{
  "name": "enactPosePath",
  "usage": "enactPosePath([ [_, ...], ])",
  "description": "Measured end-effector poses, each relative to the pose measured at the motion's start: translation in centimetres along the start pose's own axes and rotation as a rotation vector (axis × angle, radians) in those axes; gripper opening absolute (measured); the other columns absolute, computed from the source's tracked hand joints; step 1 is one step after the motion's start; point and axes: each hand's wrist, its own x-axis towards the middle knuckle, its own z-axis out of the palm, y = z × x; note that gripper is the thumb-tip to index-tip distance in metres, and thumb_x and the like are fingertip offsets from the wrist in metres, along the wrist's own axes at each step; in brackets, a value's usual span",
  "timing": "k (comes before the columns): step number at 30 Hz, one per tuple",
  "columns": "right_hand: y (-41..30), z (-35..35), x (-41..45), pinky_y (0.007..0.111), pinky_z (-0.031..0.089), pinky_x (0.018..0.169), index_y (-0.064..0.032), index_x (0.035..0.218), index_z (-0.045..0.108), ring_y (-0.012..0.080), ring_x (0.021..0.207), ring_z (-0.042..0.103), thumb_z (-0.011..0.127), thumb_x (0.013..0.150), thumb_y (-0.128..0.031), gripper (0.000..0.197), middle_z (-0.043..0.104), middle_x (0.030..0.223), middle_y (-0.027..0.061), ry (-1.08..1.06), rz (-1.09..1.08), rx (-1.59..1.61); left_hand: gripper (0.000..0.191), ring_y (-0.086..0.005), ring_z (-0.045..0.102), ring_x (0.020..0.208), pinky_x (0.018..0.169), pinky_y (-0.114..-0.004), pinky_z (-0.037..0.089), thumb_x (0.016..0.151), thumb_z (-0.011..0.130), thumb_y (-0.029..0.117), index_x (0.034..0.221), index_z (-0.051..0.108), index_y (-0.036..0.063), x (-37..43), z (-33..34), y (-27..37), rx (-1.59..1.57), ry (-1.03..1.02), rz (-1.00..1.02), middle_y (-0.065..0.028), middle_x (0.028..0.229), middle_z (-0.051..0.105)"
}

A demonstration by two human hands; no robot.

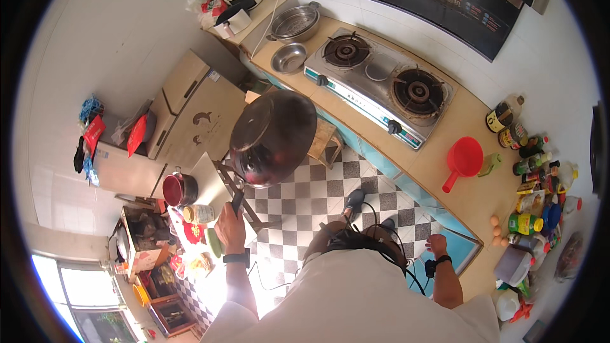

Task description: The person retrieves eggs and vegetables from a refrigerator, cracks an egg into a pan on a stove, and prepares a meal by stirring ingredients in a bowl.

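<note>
My left hand [231, 229] grips the black handle of a large dark wok [274, 138]. The wok is tilted on its side, its rounded outer bottom with a ring base facing up and left, above the checkered floor. My right hand [436, 245] hangs near the blue cabinet front at the counter's corner, its fingers curled; nothing is seen in it. A two-burner gas stove [381, 67] stands on the counter ahead, with no pan on either burner. Beside my left hand, a lidded jar [199, 214] and a dark red pot [179, 189] stand on a white table.
A red plastic ladle [464, 156], a green object [491, 164], eggs [495, 231] and several bottles line the counter at right. A steel basin [289, 58] and a steamer pot [295, 23] sit left of the stove. A wooden stool [325, 140] stands below the counter.
</note>
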Motion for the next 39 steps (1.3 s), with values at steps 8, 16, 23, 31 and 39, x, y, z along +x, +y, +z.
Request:
enactPosePath([
  [8, -4.6, 5.1, 4.3, 0.040, 0.046, 0.047, -0.0079, 0.084, 0.062, 0.0232, 0.064, 0.064, 0.057, 0.087, -0.019, 0.013, 0.062, 0.071, 0.0097, -0.303, 0.052, -0.009, 0.022, -0.0386, 0.065, 0.086, 0.068, -0.051, 0.048, 0.085, 0.063, 0.012, 0.104, 0.053, 0.0060, -12.1, -1.4, -9.9, 0.165, 0.071, -0.340, -0.0177, 0.089, 0.066],
  [16, -9.7, 9.4, -0.2, 0.032, 0.052, 0.049, -0.0004, 0.092, 0.066, 0.0205, 0.063, 0.068, 0.065, 0.087, -0.015, 0.015, 0.068, 0.079, 0.0105, -0.175, -0.050, -0.089, 0.020, -0.0399, 0.065, 0.078, 0.065, -0.051, 0.048, 0.084, 0.066, 0.012, 0.099, 0.055, 0.0073, -6.0, 2.7, -10.3, -0.018, 0.042, -0.238, -0.0175, 0.083, 0.065],
  [23, -8.3, 9.7, -6.8, 0.033, 0.054, 0.053, -0.0014, 0.092, 0.068, 0.0211, 0.068, 0.069, 0.063, 0.087, -0.016, 0.016, 0.069, 0.081, 0.0095, 0.079, -0.045, -0.033, 0.029, -0.0193, 0.055, 0.051, 0.047, -0.036, 0.041, 0.090, 0.067, 0.025, 0.078, 0.054, 0.0022, 8.1, 7.3, -3.0, -0.740, -0.451, 0.028, -0.0080, 0.059, 0.056],
  [31, 0.0, 12.4, -17.6, 0.038, 0.059, 0.062, -0.0026, 0.095, 0.068, 0.0236, 0.075, 0.072, 0.060, 0.091, -0.018, 0.018, 0.071, 0.088, 0.0106, 0.331, 0.131, 0.114, 0.026, -0.0083, 0.038, 0.038, 0.036, -0.028, 0.030, 0.095, 0.064, 0.022, 0.078, 0.051, 0.0086, 15.9, 11.7, 17.1, -1.258, -1.187, 0.122, 0.0035, 0.052, 0.043],
  [39, 4.1, 18.7, -22.7, 0.036, 0.056, 0.059, -0.0037, 0.092, 0.066, 0.0209, 0.071, 0.069, 0.061, 0.091, -0.016, 0.014, 0.070, 0.085, 0.0082, 0.427, 0.451, 0.443, 0.022, -0.0057, 0.039, 0.042, 0.037, -0.023, 0.028, 0.098, 0.062, 0.019, 0.082, 0.048, 0.0126, 15.8, 14.1, 36.6, -1.391, -1.664, 0.151, 0.0075, 0.058, 0.040],
])
